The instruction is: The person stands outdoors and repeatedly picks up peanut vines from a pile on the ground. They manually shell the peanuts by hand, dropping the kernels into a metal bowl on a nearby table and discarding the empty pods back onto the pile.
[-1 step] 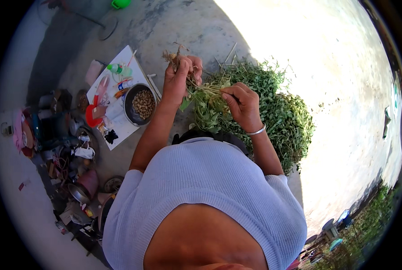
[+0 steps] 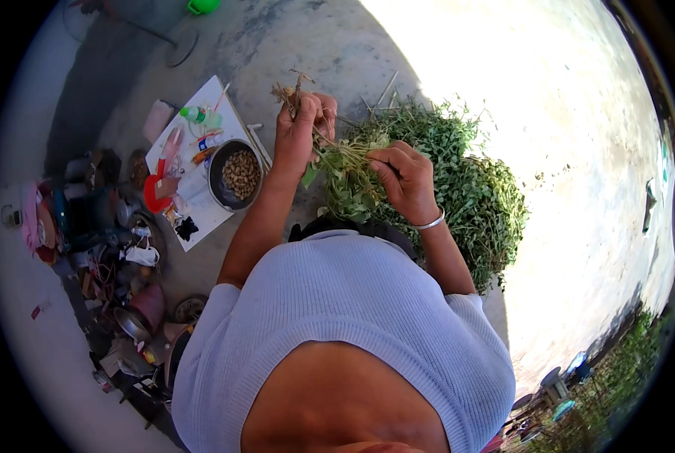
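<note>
left hand [image 2: 298,128] grips plant roots [image 2: 288,92]; right hand [image 2: 402,174] holds leafy stems [image 2: 349,170]

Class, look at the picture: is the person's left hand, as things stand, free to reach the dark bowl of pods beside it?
Probably not at once: the left hand is closed on the plant bunch by its root end. The bowl sits close beside that forearm with open ground between, so nothing blocks the path.
</note>
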Available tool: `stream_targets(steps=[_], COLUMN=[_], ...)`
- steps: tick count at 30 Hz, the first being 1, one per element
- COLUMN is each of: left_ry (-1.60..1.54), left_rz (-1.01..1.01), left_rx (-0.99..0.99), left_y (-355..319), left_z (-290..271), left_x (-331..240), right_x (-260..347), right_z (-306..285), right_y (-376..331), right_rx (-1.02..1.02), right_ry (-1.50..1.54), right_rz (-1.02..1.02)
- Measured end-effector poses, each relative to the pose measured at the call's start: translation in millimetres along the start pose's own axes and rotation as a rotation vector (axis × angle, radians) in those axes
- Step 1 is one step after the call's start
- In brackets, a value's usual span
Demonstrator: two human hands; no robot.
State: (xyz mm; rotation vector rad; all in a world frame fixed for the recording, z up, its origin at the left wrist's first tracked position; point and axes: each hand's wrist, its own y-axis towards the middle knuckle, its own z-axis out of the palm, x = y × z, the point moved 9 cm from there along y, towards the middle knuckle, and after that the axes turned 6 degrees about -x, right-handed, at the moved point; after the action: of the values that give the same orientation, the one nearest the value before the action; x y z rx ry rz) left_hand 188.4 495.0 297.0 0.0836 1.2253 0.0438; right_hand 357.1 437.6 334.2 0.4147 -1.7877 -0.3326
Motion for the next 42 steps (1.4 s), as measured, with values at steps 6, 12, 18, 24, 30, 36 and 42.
stream_targets(steps=[6, 12, 18, 24, 30, 36, 42], left_ry=[-0.367, -0.157, 0.1, 0.437, 0.378, 0.236, 0.414], left_rz=[-0.11, -0.02, -0.157, -0.13, -0.085, -0.19, -0.09], left_rx=[0.036, 0.168, 0.56, 0.808, 0.881, 0.761, 0.646], left_y=[0.0, 8.3, -39.9, -69.7, -74.6, -75.2, -70.2], left_z=[2.0, -1.4, 76.2, 113.5, 107.7, 99.5, 103.8], left_x=[4.7, -15.0, 17.3, 22.9, 25.2, 30.3, 18.0], right_x=[11.7, -48.8, -67.7, -48.7, -24.0, -19.8, -13.2], right_z=[-8.8, -39.1, -29.2, 7.0, 1.7, -0.1, -18.0], right_y=[-10.5, -30.9, -10.1, 1.6, 9.1, 9.9, 13.0], right_rx=[-0.031, -0.244, -0.027, 0.436, 0.54, 0.381, 0.162], right_ry=[0.116, 0.866, 1.031, 0.892, 0.796, 0.705, 0.422], right_rz=[-0.049, 0.514, 0.579, 0.562, 0.331, 0.276, 0.184])
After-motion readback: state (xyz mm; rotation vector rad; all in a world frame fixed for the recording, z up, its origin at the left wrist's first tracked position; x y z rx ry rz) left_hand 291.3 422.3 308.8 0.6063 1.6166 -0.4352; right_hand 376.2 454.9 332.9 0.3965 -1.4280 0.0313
